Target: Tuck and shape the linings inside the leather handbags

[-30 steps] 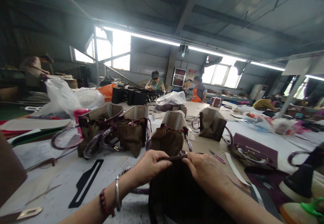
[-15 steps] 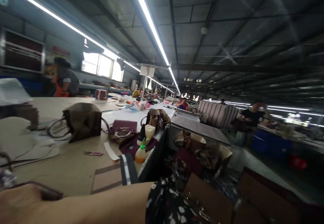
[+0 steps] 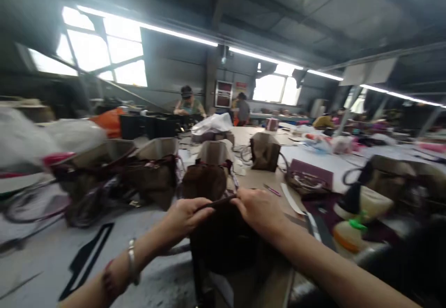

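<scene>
A dark bag (image 3: 223, 243) stands on the table right in front of me. My left hand (image 3: 186, 215) pinches the left end of its top edge, fingers closed. My right hand (image 3: 259, 210) grips the same edge on the right side, also closed. A thin dark strip (image 3: 218, 202) runs between the two hands along that edge. A bangle and a bead bracelet sit on my left wrist. The picture is smeared by motion.
Several brown handbags (image 3: 205, 178) stand in a row beyond my hands, another (image 3: 265, 150) further back. A maroon bag (image 3: 308, 175) lies flat to the right, near glue bottles (image 3: 350, 236). A black cut-out piece (image 3: 87, 259) lies at left. People work at far tables.
Half a second ago the view had swung right, away from the bag; now it faces the bag again. Both hands hold its top edge as they did one second ago.
</scene>
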{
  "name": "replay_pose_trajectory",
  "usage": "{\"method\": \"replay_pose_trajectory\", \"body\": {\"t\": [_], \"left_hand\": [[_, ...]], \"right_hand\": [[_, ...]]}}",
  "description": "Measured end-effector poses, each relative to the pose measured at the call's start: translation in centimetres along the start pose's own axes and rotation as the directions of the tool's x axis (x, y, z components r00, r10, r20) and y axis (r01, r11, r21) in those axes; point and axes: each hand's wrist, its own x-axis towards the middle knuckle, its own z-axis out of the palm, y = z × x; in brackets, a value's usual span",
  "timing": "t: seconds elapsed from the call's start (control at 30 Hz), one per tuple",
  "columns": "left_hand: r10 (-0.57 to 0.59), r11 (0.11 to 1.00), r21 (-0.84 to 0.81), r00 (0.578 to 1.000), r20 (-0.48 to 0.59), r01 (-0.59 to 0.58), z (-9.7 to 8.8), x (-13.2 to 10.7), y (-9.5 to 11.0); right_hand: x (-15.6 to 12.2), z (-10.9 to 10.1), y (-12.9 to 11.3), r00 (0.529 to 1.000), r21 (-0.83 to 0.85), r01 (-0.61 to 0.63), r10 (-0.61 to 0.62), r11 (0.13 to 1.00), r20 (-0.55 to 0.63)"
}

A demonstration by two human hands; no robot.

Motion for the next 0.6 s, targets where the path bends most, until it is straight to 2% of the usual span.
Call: {"method": "replay_pose_trajectory", "body": {"t": [0.07,0.2,0.37,0.6], "left_hand": [[0.096,0.994,0.056,0.995,-0.018,-0.095,-0.5,-0.5,-0.3],[0.15,0.985,0.095,0.988,-0.049,-0.145,0.2,0.3,0.1],[0.136,0.989,0.064,0.99,-0.046,-0.133,0.2,0.6,0.2],[0.105,0.994,-0.012,0.994,-0.031,-0.105,0.2,0.7,0.2]], "right_hand": [[0.6,0.5,0.0,0.998,0.01,0.035,-0.034,0.999,-0.045],[-0.1,0.4,0.6,0.998,-0.057,0.006,-0.01,0.998,-0.069],[0.1,0.4,0.5,0.995,-0.124,-0.044,0.032,0.991,-0.095],[0.5,0.7,0.7,0.994,-0.044,-0.042,0.037,0.998,-0.104]]}}
